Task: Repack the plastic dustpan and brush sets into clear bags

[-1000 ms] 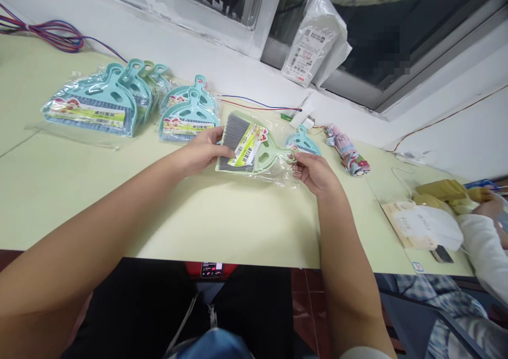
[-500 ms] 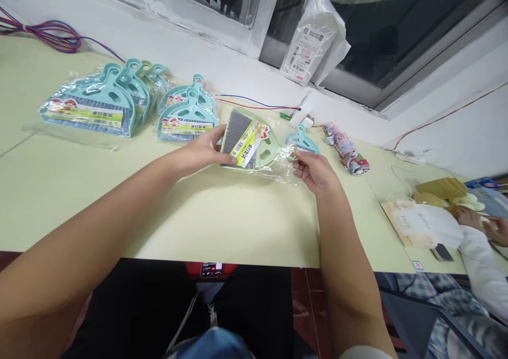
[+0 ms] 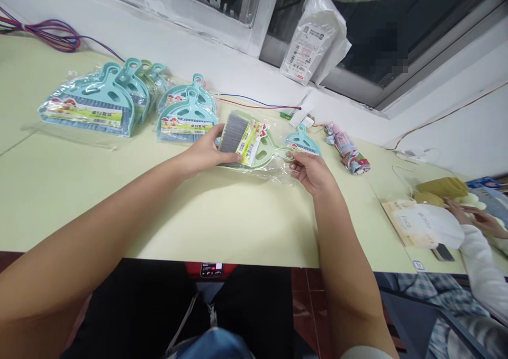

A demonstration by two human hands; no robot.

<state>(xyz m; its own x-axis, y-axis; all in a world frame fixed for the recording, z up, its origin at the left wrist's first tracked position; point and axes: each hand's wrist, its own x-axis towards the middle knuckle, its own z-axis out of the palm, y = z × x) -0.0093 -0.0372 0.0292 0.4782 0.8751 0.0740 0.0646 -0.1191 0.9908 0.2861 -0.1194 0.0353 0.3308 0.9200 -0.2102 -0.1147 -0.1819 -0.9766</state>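
A pale green dustpan and brush set [image 3: 254, 144] with grey bristles and a yellow-green label sits in a clear plastic bag, held just above the table. My left hand [image 3: 208, 150] grips its bristle end, thumb on top. My right hand [image 3: 311, 172] pinches the handle end and the loose bag there. A small teal brush [image 3: 304, 142] lies just beyond my right hand.
Two piles of bagged teal dustpan sets [image 3: 93, 102] [image 3: 186, 116] lie at the back left of the pale green table [image 3: 222, 221]. A folded floral cloth [image 3: 347, 150], wires [image 3: 257, 105], and a white parcel [image 3: 313, 38] lie behind. Another person's hand [image 3: 472, 218] is at right.
The green set has shifted slightly up and away between my hands. The other person's hand at right has moved lower and leftward.
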